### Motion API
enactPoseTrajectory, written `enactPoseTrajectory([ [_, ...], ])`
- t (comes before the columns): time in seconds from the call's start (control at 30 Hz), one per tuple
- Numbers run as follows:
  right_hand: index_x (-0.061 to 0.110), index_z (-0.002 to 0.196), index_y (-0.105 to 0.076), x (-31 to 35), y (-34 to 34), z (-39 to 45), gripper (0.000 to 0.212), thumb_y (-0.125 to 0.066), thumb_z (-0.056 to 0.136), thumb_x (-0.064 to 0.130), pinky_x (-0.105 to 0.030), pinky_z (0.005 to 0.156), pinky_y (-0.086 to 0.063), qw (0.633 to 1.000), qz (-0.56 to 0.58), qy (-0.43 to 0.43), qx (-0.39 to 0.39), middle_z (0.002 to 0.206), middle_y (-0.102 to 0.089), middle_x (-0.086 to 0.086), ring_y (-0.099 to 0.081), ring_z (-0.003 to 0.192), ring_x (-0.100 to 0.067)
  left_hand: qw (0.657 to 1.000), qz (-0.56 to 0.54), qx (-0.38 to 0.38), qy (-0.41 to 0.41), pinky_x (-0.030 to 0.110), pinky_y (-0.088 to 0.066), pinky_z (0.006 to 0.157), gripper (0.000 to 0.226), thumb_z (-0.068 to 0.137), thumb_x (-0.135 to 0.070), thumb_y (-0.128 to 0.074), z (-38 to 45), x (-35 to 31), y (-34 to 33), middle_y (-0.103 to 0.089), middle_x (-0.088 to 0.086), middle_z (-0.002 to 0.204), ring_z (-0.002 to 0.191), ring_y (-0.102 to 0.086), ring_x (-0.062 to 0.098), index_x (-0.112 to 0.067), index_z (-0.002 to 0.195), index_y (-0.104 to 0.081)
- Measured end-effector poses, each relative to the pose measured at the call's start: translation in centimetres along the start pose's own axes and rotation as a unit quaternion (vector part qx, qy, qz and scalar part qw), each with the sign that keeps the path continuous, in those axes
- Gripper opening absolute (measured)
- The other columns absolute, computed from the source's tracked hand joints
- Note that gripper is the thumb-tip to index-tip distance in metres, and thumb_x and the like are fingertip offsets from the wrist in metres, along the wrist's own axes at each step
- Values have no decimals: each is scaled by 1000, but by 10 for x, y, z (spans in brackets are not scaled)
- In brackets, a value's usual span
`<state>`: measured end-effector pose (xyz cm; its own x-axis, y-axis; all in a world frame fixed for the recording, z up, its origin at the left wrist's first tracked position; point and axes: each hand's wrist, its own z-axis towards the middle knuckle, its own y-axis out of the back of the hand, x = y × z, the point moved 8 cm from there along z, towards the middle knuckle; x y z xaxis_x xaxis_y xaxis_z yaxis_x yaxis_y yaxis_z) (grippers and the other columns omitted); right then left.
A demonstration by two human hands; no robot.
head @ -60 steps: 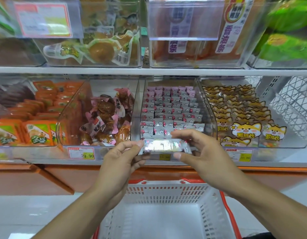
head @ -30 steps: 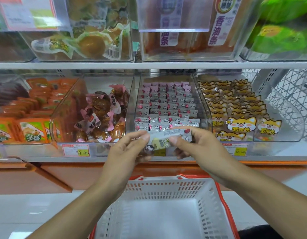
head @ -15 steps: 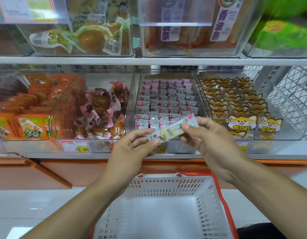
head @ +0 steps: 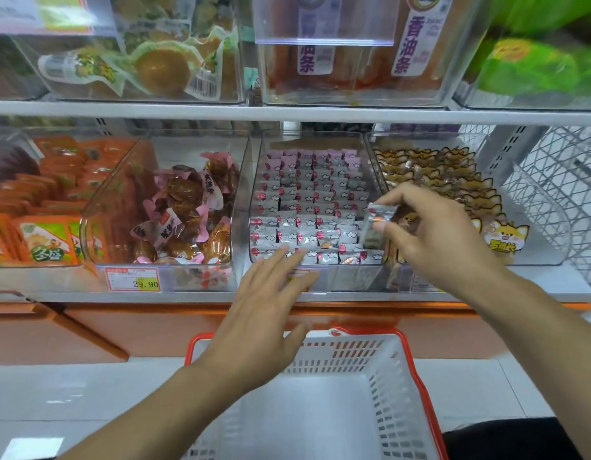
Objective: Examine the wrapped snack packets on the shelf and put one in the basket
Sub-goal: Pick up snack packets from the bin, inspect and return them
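A clear bin [head: 256, 180] on the middle shelf holds several rows of small silver and pink wrapped snack packets [head: 307, 207]. My right hand [head: 433, 240] pinches one silvery packet [head: 375, 220] between thumb and fingers, upright, at the bin's right front corner. My left hand [head: 264, 313] is empty with its fingers spread, in front of the bin's lower front edge. Below both hands stands the white basket [head: 380, 383] with a red rim, nothing visible in it.
Left of the packets, a bin of brown snacks in pink wrappers [head: 184, 207], then orange packs [head: 42, 240]. Right of them, fox-face packets [head: 499, 237] and a white wire rack [head: 552, 194]. The upper shelf [head: 287, 112] carries more clear bins. A price tag [head: 133, 279] reads 29.90.
My left hand has let go of the packet and dropped with fingers spread. My right hand keeps the packet and has carried it right, turning it from lying across to upright.
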<state>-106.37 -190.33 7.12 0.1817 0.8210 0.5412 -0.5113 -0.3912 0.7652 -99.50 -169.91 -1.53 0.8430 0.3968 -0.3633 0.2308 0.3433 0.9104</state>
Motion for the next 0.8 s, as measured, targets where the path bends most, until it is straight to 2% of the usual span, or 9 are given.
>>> enactPoseTrajectory([
  [0.07, 29, 110, -64, 6, -3, -1, 22, -73, 91, 25, -31, 74, -42, 997, -76, 29, -13, 95, -60, 11, -56, 91, -13, 1000, 9, 9, 3, 20, 19, 118, 69, 93, -43, -65, 1, 2, -3, -10, -13, 169, 154, 10, 4, -37, 154, -33],
  [0.13, 27, 110, -67, 14, -6, 1, 21, -73, 91, 24, -39, 80, -45, 987, -144, 63, -24, 102, -60, 4, -55, 100, -22, 1000, 11, 15, 3, 21, 21, 118, 69, 93, -44, -64, 1, 2, -5, -10, -13, 169, 154, 12, 3, -37, 154, -32],
  [0.2, 34, 106, -69, 9, -13, 8, 15, -71, 92, 29, -41, 88, -40, 977, -207, 45, 25, 112, -60, 2, -50, 106, -25, 1000, 11, 22, 4, 26, 20, 119, 69, 94, -46, -63, 1, 1, -8, -9, -14, 169, 154, 12, 3, -40, 154, -30],
  [0.3, 40, 108, -70, -2, -33, 11, 17, -65, 96, 30, -36, 94, -26, 950, -290, 27, 112, 122, -64, 8, -37, 120, -21, 1000, 8, 23, 5, 26, 23, 118, 64, 94, -48, -62, 2, -1, -8, -9, -15, 169, 153, 14, 2, -40, 151, -36],
  [0.4, 26, 95, -77, 16, -31, 8, 18, -76, 84, 13, -37, 98, -23, 952, -287, 103, 25, 98, -75, -1, -43, 113, -22, 1000, 6, 26, 6, 25, 24, 117, 57, 93, -48, -63, 2, -2, -7, -11, -14, 169, 154, 12, 4, -40, 147, -44],
  [0.47, 18, 95, -78, 26, -26, 6, 12, -77, 84, 13, -41, 101, -24, 949, -286, 122, -49, 92, -74, -3, -57, 107, -30, 1000, 4, 27, 6, 29, 20, 121, 52, 93, -48, -64, 2, -3, -7, -13, -12, 169, 154, 9, 7, -39, 143, -50],
  [0.5, 17, 99, -78, 29, -29, 6, 12, -74, 88, 17, -41, 100, -25, 944, -300, 123, -55, 91, -73, -2, -59, 103, -32, 1000, 3, 27, 6, 33, 16, 123, 50, 93, -48, -65, 2, -3, -6, -14, -11, 169, 155, 7, 8, -39, 140, -53],
  [0.67, 26, 109, -72, 20, -63, 14, 19, -55, 100, 31, -39, 92, -21, 922, -369, 103, 54, 100, -70, 5, -52, 104, -24, 999, -2, 32, 15, 36, 12, 125, 43, 92, -49, -65, 2, -4, -5, -12, -13, 169, 155, 7, 8, -42, 134, -57],
  [0.8, 31, 104, -68, 12, -66, 23, 13, -57, 98, 36, -37, 98, -16, 942, -322, 78, 54, 103, -72, 10, -56, 107, -20, 999, -4, 32, 11, 33, 14, 123, 42, 92, -49, -66, 1, -3, -4, -13, -14, 168, 155, 5, 8, -41, 133, -59],
])
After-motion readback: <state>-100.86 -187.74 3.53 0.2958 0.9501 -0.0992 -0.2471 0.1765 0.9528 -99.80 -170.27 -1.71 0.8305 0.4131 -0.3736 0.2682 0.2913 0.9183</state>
